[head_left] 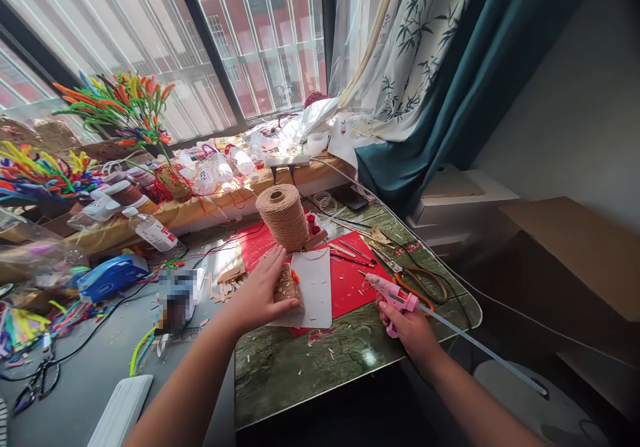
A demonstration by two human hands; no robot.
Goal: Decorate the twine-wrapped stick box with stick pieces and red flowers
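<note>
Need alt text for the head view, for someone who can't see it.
A person's right hand grips a pink glue gun, its long glue stick jutting backward, while the left hand is at a twine-wrapped piece on a cluttered table. A twine spool, red sheet and scissors are nearby.

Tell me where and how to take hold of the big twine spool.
Probably best around its wound side, at mid-height, coming from the left: the twine spool stands upright as a thick cylinder, with small red items close on its right and a flat red sheet to its left. Use the left hand, since the right hand holds the glue gun.
</note>
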